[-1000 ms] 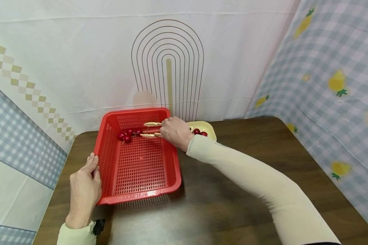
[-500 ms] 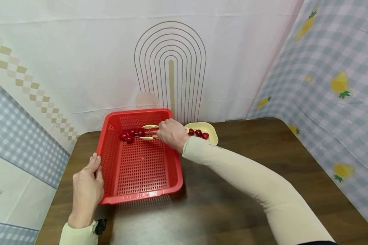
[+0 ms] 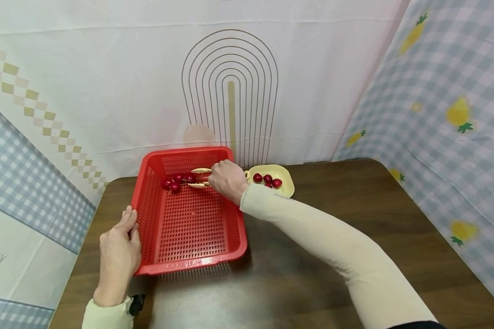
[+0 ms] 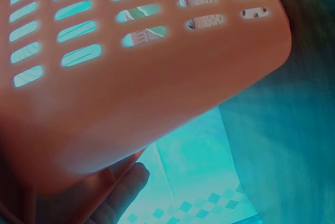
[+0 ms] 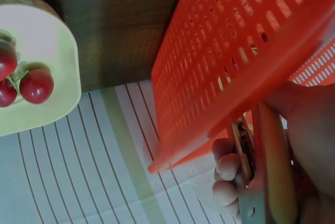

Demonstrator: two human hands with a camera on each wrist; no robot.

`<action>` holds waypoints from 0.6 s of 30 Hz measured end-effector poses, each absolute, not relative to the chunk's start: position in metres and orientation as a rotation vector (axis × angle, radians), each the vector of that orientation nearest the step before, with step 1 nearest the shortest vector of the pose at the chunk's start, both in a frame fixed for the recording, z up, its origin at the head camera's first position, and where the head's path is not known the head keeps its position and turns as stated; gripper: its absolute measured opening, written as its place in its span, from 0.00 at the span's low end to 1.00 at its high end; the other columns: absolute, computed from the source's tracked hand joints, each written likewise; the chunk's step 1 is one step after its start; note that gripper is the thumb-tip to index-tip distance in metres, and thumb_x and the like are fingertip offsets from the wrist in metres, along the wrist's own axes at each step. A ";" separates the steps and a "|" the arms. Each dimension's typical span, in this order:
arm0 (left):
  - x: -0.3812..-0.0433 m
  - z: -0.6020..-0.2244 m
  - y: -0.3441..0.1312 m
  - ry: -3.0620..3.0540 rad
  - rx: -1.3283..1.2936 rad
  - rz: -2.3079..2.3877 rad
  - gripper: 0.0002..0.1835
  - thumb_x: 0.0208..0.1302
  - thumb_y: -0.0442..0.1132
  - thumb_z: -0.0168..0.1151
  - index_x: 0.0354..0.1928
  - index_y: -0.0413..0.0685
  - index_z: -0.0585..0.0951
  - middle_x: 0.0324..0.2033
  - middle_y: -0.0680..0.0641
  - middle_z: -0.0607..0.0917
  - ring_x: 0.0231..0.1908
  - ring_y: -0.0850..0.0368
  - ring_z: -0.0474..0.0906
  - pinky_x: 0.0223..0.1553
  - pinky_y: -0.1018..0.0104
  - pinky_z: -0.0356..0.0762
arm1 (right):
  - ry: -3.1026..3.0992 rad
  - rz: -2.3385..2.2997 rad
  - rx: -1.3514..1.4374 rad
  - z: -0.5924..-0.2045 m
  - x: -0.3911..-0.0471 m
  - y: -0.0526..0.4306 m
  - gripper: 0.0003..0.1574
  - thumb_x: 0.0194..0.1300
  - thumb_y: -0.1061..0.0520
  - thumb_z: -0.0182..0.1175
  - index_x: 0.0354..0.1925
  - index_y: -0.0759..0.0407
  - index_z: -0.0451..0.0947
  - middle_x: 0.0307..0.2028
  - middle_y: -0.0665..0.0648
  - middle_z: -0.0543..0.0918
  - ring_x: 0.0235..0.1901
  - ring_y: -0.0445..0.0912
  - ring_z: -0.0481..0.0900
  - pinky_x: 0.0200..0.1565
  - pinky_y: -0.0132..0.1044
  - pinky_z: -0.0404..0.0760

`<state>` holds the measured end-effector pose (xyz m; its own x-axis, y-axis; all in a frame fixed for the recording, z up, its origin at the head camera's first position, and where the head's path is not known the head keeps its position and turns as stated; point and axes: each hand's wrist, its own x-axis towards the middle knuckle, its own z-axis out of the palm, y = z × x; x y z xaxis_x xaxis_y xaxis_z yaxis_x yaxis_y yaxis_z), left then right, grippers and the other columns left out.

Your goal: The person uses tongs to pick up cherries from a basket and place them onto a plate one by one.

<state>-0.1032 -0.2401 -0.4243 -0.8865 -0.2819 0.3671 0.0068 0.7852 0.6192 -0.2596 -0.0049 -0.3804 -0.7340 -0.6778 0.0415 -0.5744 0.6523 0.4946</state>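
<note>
A red perforated basket [image 3: 189, 263] stands tilted on the table in the head view. My left hand [image 3: 119, 256] grips its left rim; in the left wrist view a fingertip [image 4: 137, 176] shows beneath that rim. Over the basket's right side, my right hand [image 3: 227, 180] holds a pair of tongs [image 3: 198, 185], their cream tips spread apart. The tips reach close to several dark red cherries [image 3: 174, 187] at the back left of the basket; whether they touch one I cannot tell. The right wrist view shows the tongs' metal and yellow handle [image 5: 277, 166] in the palm.
Right of the basket, a pale yellow dish [image 3: 287, 178] holds several cherries [image 3: 267, 178] with stems. A patterned cloth [image 3: 304, 91] hangs behind the brown wooden table [image 3: 333, 196], and a checked cloth [image 3: 432, 151] borders the right.
My right hand and the tongs have shifted slightly left, nearer the cherries in the basket. More of the dish's cherries now shows. My left hand keeps its grip on the rim.
</note>
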 end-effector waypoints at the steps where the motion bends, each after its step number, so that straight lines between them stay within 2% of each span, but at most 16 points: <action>1: -0.103 -0.424 -0.240 -2.530 0.209 -0.879 0.21 0.70 0.25 0.58 0.64 0.33 0.78 0.64 0.36 0.77 0.64 0.36 0.76 0.61 0.38 0.76 | -2.650 -0.682 1.017 -0.381 -0.260 -0.005 0.22 0.76 0.61 0.48 0.35 0.51 0.88 0.37 0.52 0.88 0.36 0.47 0.85 0.44 0.38 0.86; 18: -0.103 -0.425 -0.239 -2.522 0.214 -0.869 0.20 0.70 0.26 0.59 0.63 0.34 0.78 0.64 0.37 0.77 0.64 0.36 0.77 0.61 0.38 0.76 | -2.671 -0.700 1.031 -0.387 -0.266 -0.014 0.23 0.77 0.61 0.48 0.37 0.47 0.89 0.38 0.50 0.88 0.37 0.46 0.86 0.46 0.37 0.85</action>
